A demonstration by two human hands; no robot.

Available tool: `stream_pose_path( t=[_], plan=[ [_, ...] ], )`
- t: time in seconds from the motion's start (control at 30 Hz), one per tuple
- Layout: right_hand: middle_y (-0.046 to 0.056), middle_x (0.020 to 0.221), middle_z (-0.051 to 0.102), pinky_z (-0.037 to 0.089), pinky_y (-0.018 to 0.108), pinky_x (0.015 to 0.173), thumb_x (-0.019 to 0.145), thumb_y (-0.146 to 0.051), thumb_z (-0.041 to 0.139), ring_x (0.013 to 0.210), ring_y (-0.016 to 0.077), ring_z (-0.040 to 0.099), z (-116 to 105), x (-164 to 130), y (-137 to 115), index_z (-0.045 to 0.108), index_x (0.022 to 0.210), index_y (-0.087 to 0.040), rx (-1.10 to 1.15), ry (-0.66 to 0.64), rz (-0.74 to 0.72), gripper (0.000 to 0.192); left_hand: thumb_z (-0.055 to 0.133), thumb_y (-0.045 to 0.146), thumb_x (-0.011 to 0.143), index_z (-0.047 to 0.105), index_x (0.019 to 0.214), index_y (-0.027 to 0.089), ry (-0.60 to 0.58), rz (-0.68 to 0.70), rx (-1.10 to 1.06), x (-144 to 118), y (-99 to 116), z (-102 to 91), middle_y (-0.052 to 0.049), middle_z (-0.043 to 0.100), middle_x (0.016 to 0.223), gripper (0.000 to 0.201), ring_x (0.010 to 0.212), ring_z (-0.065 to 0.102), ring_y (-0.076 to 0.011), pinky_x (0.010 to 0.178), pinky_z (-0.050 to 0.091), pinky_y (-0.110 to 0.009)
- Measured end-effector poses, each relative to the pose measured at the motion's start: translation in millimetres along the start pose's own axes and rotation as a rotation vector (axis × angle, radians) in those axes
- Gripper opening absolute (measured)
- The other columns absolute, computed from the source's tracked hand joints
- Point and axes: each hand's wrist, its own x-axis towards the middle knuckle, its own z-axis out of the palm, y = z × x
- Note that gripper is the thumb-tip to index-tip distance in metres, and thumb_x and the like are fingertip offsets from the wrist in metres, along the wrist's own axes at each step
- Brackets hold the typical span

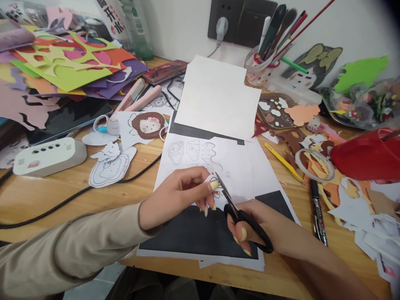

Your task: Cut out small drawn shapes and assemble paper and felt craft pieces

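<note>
Head view: cutting a small paper piece over printed sheets near the bench's front edge.

Left hand (pixel 179 193) pinched a small white paper cutout (pixel 212 187), bearing faint line drawing, between thumb and fingers; right hand (pixel 259 229) closed through the black loops of the scissors (pixel 240 214), blades slightly parted at the cutout. Scissors' long axis ran from lower right to upper left, tips pointing away and leftward. Worked above the printed sheet (pixel 243 166), with little bare bench (pixel 62 187): coloured paper scraps (pixel 71 62) crowding left, tape roll (pixel 314 164) and black marker (pixel 318 212) close on the right.
</note>
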Motion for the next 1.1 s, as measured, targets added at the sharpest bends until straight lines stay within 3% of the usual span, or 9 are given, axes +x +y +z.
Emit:
stream_pose_path(
  t=[0.3,0.5,0.8,1.1],
  plan=[
    [-0.003,0.047,0.044,0.029,0.018,0.046,0.073,-0.034,0.051,0.046,0.0059,0.039,-0.3,-1.5,-1.0,0.042,0.056,-0.014,-0.011,0.007,0.007,0.027,0.044,0.029,0.079,0.047,0.067,0.013,-0.021,-0.01,0.0,1.7,1.7,-1.4,0.001,0.054,0.061,0.02,0.054,0.049,-0.0058,0.055,0.041,-0.017],
    [-0.002,0.048,0.046,0.029,0.019,0.045,0.07,-0.035,0.051,0.047,0.0069,0.04,2.5,0.8,2.5,0.046,0.06,-0.013,0.098,0.027,0.015,0.024,0.047,0.031,0.077,0.049,0.069,0.013,-0.027,-0.019,-0.001,2.9,2.5,-1.1,0.0,0.056,0.066,0.02,0.056,0.05,-0.006,0.057,0.041,-0.017],
    [-0.001,0.05,0.046,0.031,0.021,0.048,0.071,-0.048,0.047,0.048,0.0078,0.04,4.8,2.3,6.7,0.046,0.061,-0.013,0.09,0.042,-0.031,0.036,0.039,0.033,0.081,0.051,0.074,0.013,-0.005,0.013,0.012,1.3,0.3,1.9,-0.001,0.057,0.066,0.025,0.056,0.05,-0.0068,0.057,0.041,-0.017],
    [-0.001,0.052,0.046,0.029,0.02,0.046,0.07,-0.056,0.043,0.048,0.0077,0.039,3.2,-0.3,6.6,0.046,0.062,-0.013,0.023,0.019,-0.038,0.043,0.039,0.032,0.081,0.052,0.071,0.012,-0.053,-0.011,0.026,2.2,1.7,-0.5,-0.001,0.057,0.065,0.025,0.056,0.05,-0.0068,0.056,0.041,-0.017]
  ],
)
